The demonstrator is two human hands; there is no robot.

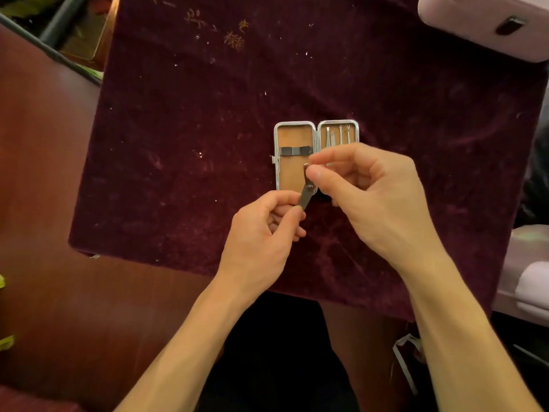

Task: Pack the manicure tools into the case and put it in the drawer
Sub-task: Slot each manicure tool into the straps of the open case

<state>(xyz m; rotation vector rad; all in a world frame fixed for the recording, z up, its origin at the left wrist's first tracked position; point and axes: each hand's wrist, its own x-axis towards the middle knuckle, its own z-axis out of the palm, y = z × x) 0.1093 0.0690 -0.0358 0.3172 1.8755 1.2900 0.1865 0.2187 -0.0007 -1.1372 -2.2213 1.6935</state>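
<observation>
A small metal-framed manicure case [279,173] lies open flat on a dark red velvet cloth [184,120]. Its left half has a tan lining and a dark elastic strap [294,151] with nothing under it. Its right half [338,130] holds several thin steel tools. Just in front of the case, both hands hold a metal nail clipper [307,191]. My left hand [261,233] pinches its lower end. My right hand [371,191] pinches its upper end between thumb and forefinger and covers the lower part of the case's right half.
The velvet cloth covers a reddish wooden table [44,188]. A pale pink box with a dark clasp [490,22] sits at the far right corner. More pale items [531,278] lie at the right edge. No drawer is in view.
</observation>
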